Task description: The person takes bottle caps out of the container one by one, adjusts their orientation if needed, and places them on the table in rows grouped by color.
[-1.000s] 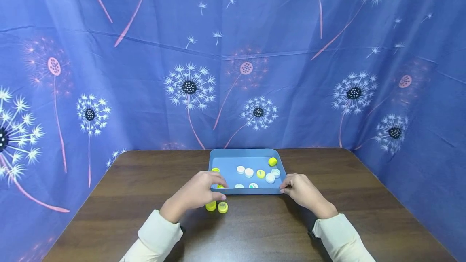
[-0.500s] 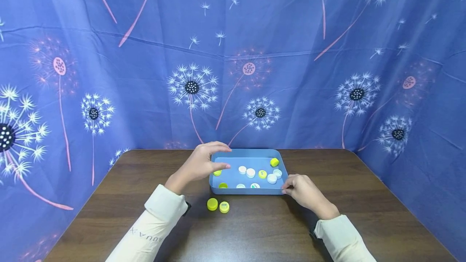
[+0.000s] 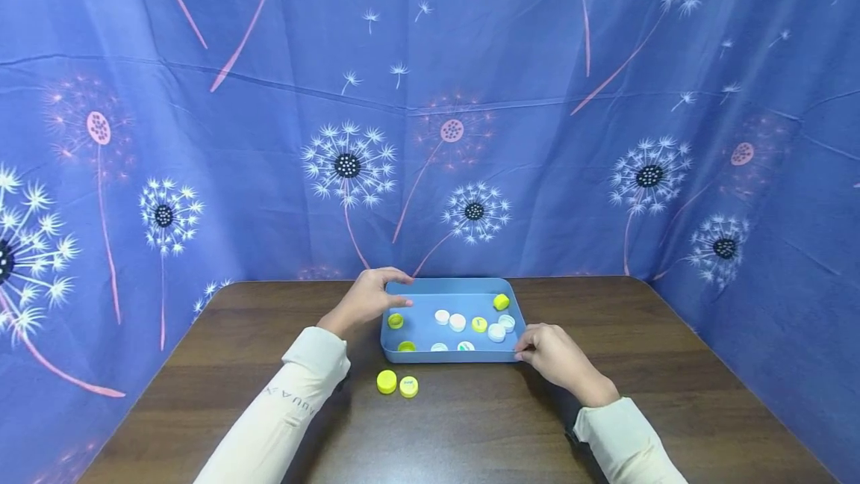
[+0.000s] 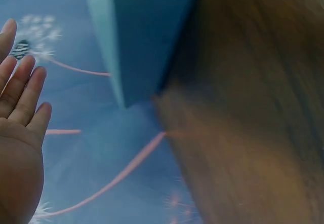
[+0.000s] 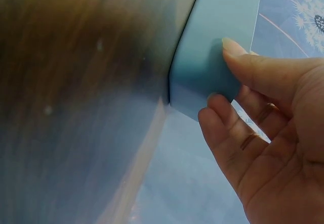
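A shallow blue tray (image 3: 449,356) stands on the table, with several white and yellow bottle caps loose inside it. My right hand (image 3: 556,358) grips the near right corner of the tray. In the right wrist view the thumb (image 5: 238,51) lies against the tray's outer wall, and other fingertips bend round the corner. Over the far left part of the rim is my left hand (image 3: 363,303), thumb and fingers apart and nothing between them. The left wrist view shows its straight fingers (image 4: 25,95) clear of the tray wall (image 4: 147,36).
On the brown wooden table (image 3: 269,364), two yellow caps, one (image 3: 386,382) beside the other (image 3: 408,386), lie in front of the tray's near left corner. A blue curtain (image 3: 282,133) with dandelion prints hangs behind the table and along its sides.
My left hand has moved from the tray's near left corner back to its far left side, uncovering caps there. The right hand stays at its corner.
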The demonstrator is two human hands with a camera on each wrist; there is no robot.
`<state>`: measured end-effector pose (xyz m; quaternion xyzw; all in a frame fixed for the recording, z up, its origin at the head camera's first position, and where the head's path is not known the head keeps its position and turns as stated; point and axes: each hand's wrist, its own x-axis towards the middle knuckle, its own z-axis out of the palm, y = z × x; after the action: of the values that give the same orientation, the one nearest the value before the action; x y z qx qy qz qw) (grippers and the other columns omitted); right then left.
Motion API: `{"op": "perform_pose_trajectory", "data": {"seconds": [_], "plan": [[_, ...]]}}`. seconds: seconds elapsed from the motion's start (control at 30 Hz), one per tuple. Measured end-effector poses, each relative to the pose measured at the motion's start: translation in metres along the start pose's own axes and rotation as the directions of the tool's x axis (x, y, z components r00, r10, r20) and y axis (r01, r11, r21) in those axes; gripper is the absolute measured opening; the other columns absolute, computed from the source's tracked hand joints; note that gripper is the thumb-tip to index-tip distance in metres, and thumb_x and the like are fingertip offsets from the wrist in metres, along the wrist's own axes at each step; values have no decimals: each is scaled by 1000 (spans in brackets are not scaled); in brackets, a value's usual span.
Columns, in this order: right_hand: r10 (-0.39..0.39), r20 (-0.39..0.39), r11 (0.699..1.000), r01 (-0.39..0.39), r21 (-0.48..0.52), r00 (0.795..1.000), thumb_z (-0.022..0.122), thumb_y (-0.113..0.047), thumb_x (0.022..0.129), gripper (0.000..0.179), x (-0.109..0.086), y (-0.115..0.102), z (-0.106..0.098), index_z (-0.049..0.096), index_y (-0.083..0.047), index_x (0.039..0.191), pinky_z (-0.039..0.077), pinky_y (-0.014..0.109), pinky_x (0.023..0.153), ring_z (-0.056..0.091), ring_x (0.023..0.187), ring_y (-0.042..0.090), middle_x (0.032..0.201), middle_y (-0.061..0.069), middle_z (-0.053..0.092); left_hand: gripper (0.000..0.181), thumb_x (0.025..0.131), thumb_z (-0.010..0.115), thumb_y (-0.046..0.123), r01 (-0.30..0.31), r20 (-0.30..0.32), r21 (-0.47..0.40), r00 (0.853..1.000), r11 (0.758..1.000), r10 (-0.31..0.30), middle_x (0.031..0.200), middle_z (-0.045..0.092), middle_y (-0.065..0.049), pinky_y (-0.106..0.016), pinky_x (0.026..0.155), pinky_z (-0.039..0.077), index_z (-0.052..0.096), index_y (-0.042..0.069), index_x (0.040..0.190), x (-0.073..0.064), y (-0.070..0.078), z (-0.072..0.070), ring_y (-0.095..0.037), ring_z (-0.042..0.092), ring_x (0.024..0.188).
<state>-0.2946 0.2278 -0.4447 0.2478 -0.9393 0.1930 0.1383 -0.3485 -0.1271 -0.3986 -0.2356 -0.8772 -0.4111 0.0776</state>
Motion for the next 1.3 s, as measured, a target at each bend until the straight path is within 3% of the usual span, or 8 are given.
{"op": "perform_pose_trajectory", "data": {"seconds": [0.1, 0.2, 0.37, 0.5, 0.73, 0.93, 1.1, 1.3], "plan": [[3, 4, 1000, -3, 0, 1000, 81, -4, 79, 11, 0, 0, 0, 78, -14, 76, 55, 32, 72, 64, 80, 11, 75, -15, 68, 34, 80, 82, 10, 67, 17, -4, 998, 998, -67, 117, 70, -3, -46, 98, 50, 74, 10, 114, 3, -11, 7, -27, 61, 118], [0, 2, 1000, 0, 1, 1000, 82, -4, 79, 10, 0, -1, 0, 78, -13, 76, 55, 34, 75, 65, 82, 13, 74, -14, 68, 36, 79, 83, 8, 73, 53, 55, 996, 996, -76, 117, 70, -6, -46, 100, 49, 73, 5, 114, 6, -22, 14, -28, 60, 119], [-11, 4, 1000, 11, 8, 1000, 82, -4, 78, 9, 0, 0, 0, 78, -12, 76, 56, 36, 80, 67, 87, 16, 75, -14, 69, 38, 77, 85, 8, 11, 105, 194, 994, 981, -32, 117, 70, -8, -43, 102, 48, 73, 1, 113, 6, -35, 21, -27, 61, 120], [-10, 2, 1000, 10, 10, 1000, 82, -4, 78, 10, 0, 1, 2, 78, -13, 76, 56, 36, 81, 66, 87, 15, 75, -14, 69, 39, 77, 85, 10, 3, 163, 270, 985, 963, -48, 118, 70, -9, -42, 103, 47, 74, 3, 113, 5, -43, 23, -28, 60, 121], [-4, 1, 1000, 4, 10, 1000, 82, -4, 79, 10, -2, -1, 3, 78, -14, 76, 55, 32, 74, 63, 82, 11, 75, -14, 69, 33, 78, 85, 14, -95, 284, 420, 958, 903, -31, 110, 73, -6, -50, 119, 23, 76, 4, 108, 1, -48, 24, -23, 65, 114], [-6, 9, 1000, 6, 4, 1000, 82, -6, 79, 10, -1, 0, 1, 78, -15, 78, 54, 31, 73, 62, 81, 10, 76, -16, 69, 26, 81, 81, 9, -111, 280, 479, 959, 871, -32, 108, 74, -5, -49, 119, 24, 77, 4, 107, 3, -46, 26, -22, 65, 113], [7, 25, 1000, -7, 11, 1000, 81, -7, 80, 9, -1, -1, 0, 78, -15, 78, 53, 29, 72, 61, 81, 9, 77, -16, 69, 26, 83, 78, 6, -92, 270, 496, 961, 864, -52, 109, 74, -6, -47, 119, 26, 76, 4, 109, 2, -45, 28, -22, 65, 114], [7, 10, 1000, -8, 13, 1000, 82, -6, 79, 9, -1, -2, 0, 78, -14, 77, 53, 30, 71, 61, 80, 9, 76, -15, 69, 23, 82, 78, 6, -48, 245, 497, 966, 866, -87, 107, 73, -4, -42, 104, 46, 78, 6, 106, 0, -42, 29, -24, 64, 111]]}}
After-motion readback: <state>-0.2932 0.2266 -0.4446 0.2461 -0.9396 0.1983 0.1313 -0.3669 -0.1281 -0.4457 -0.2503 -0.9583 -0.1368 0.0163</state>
